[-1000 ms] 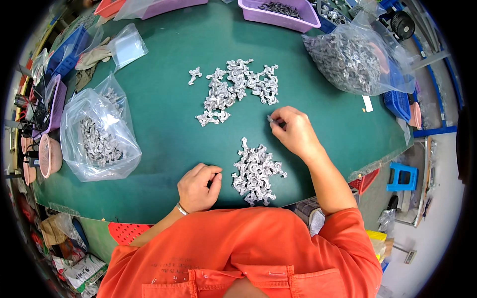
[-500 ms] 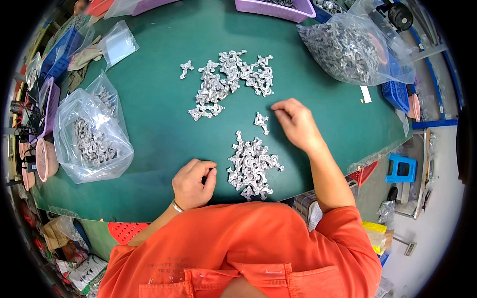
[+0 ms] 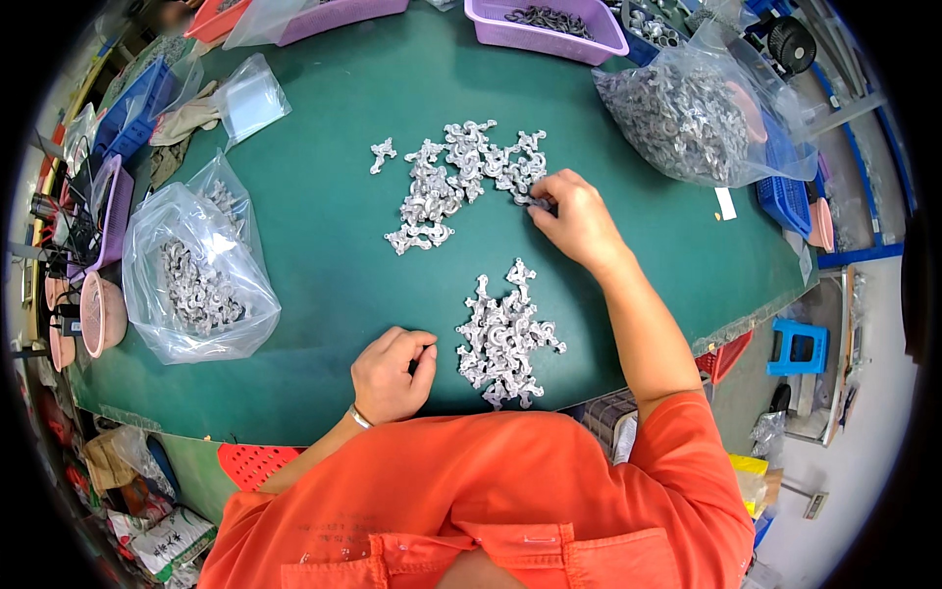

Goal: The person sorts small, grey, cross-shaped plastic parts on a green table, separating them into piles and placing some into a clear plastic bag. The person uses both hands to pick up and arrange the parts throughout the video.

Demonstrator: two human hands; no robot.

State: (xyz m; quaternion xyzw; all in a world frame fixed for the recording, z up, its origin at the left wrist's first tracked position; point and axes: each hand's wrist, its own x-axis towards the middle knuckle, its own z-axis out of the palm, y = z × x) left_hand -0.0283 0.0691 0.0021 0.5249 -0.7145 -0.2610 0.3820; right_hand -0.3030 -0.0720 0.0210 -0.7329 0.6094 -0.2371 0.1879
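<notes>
- My right hand [image 3: 577,218] is stretched out over the table [image 3: 324,226], fingers drawn together in a narrow pinch at the right edge of the far pile [image 3: 461,182] of small silver metal parts.
- The fingertips touch the parts at that edge; I cannot tell whether one is actually gripped between them.
- My left hand [image 3: 391,371] rests on the table close to my body, curled into a loose fist; I cannot tell if anything sits inside it.
- Just to the right of that left hand lies the near pile [image 3: 505,339], a tight cluster of the same silver parts, almost touching the knuckles.
- The near pile sits below and slightly left of my right hand, well apart from the far pile.
- One stray part [image 3: 383,154] lies alone just beyond the left end of the far pile.
- Far to the left of my left hand stands an open clear bag [image 3: 196,275] with more silver parts inside.
- Beyond my right hand and to its right, a larger full bag [image 3: 697,113] bulges with parts.
- Straight past the far pile a purple tray [image 3: 549,25] holds dark rings at the table's far edge.
- A flat empty pouch [image 3: 250,98] lies up and left of the far pile.
</notes>
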